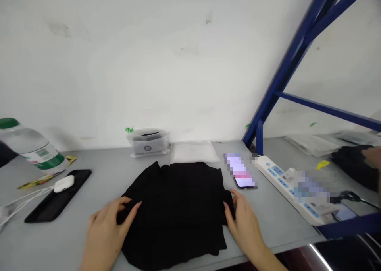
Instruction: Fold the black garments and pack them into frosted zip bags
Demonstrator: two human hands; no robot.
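Observation:
A black garment (181, 211) lies spread on the grey table in front of me, partly folded, with uneven edges. My left hand (110, 227) grips its left edge, thumb on top and fingers curled round the cloth. On the opposite side, my right hand (242, 219) pinches the right edge, where a small fold of fabric sticks out between thumb and fingers. Just behind the cloth lies a flat stack of translucent bags (194, 151). To the left of that stack stands a frosted pouch (149, 142) with something dark inside.
A lit phone (239, 171) and a white power strip (287, 187) lie to the right, beside a blue metal frame (276, 80). Leftward are a bottle (32, 146), a black phone (59, 197) and a white earphone case (64, 183). Another person's hand (372, 157) touches dark cloth at far right.

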